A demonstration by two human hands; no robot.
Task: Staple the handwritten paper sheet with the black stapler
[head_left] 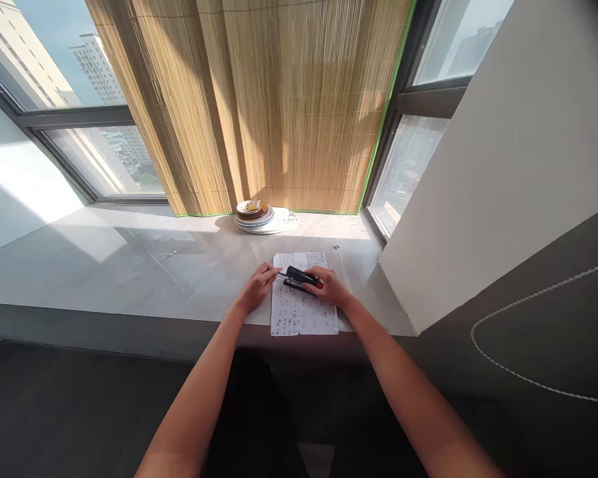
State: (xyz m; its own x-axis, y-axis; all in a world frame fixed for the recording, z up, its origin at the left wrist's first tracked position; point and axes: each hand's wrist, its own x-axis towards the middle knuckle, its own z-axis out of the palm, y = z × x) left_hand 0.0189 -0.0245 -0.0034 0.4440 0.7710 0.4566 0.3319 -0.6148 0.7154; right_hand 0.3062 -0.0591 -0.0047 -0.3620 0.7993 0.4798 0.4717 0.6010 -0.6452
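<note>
A black stapler (pixel 301 276) is held over a written sheet of paper (pixel 303 320) on the window ledge. My right hand (pixel 327 287) is wrapped round its right end, where a small red part shows. The stapler's two arms are apart at the left end. Close to that end, my left hand (pixel 260 285) pinches a thin, shiny strip that reaches toward the stapler; whether it is joined to it is too small to tell. The paper lies flat beneath the stapler, covered with rows of handwriting, its lower edge near the ledge's front edge.
A stack of plates (pixel 253 218) with a small yellow item on top stands at the back of the ledge (pixel 129 265). Behind it hangs a bamboo blind (pixel 279 113). A wall slants down on the right, with a white cord (pixel 508 372) beside it.
</note>
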